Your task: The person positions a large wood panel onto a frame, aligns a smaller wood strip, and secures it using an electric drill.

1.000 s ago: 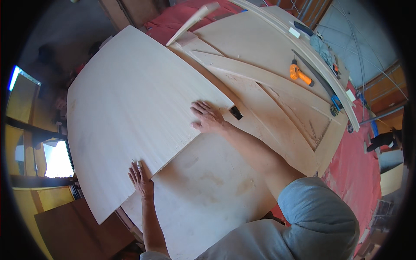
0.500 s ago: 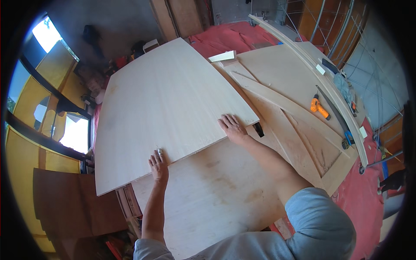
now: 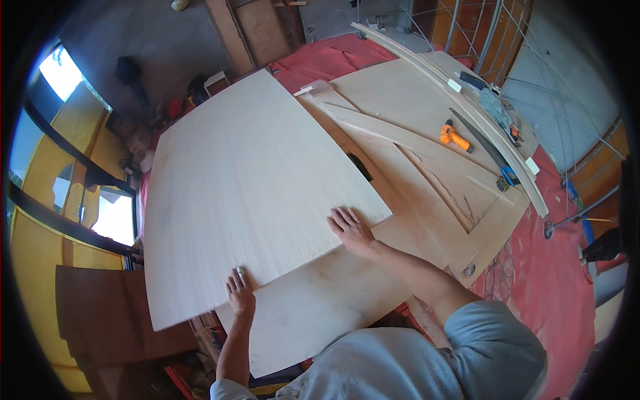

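Note:
A large pale plywood sheet [image 3: 253, 193] lies over a second wooden panel [image 3: 313, 307], covering much of it. On its near edge, towards the left, my left hand [image 3: 241, 299] rests with fingers stretched over the top face. Something white is wrapped round one of its digits. My right hand [image 3: 351, 233] lies flat near the sheet's right corner, fingers spread. Neither hand shows anything between its fingers. What is under the palms at the edge is hidden. Beside the sheet's right edge shows part of a black object [image 3: 361, 167].
Right of the sheet, a framed wooden panel [image 3: 427, 180] carries an orange drill [image 3: 456, 137] and a handsaw [image 3: 493, 150]. Long pale strips [image 3: 460, 93] lie beyond. Red sheeting [image 3: 560, 267] covers the floor; brown boards [image 3: 100, 313] stand at lower left.
The top sheet has moved nearer to me with both hands on it, and less of the lower panel shows. The view has turned, so the drill and saw appear farther left.

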`<state>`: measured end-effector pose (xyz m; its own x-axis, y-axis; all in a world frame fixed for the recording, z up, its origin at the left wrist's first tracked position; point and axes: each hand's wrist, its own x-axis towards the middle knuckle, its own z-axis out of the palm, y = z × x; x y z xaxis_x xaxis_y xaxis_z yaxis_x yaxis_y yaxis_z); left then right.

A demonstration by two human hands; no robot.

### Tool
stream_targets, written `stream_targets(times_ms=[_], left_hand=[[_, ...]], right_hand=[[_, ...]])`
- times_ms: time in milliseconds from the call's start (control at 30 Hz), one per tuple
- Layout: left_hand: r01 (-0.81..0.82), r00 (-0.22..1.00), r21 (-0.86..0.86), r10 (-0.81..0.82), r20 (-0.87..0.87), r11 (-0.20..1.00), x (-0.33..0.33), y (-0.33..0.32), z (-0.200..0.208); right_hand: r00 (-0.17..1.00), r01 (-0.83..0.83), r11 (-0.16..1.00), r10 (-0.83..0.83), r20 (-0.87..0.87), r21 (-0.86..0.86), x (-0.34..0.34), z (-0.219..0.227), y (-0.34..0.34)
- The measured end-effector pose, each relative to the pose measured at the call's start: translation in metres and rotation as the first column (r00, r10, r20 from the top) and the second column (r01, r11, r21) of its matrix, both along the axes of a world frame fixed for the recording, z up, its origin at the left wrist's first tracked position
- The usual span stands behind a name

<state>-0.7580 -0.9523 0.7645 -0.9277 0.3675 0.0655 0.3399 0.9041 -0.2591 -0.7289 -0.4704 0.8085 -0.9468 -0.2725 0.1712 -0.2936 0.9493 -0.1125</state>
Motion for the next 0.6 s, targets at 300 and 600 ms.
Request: stream_targets(times_ms=[300,600], left_hand=[[-0.020,0.997,0.083,0.014,0.072,0.996,0.248,-0.009,0.005],[-0.143,0.974,0.046,0.132,0.186,0.989,0.415,-0.003,-0.019]], right_hand=[[0.994,0.022,1.000,-0.023,-0.106,-0.007,0.228,-0.021,-0.019],[0.985,0.029,0.999,-0.035,-0.168,-0.040,0.385,-0.094,-0.038]])
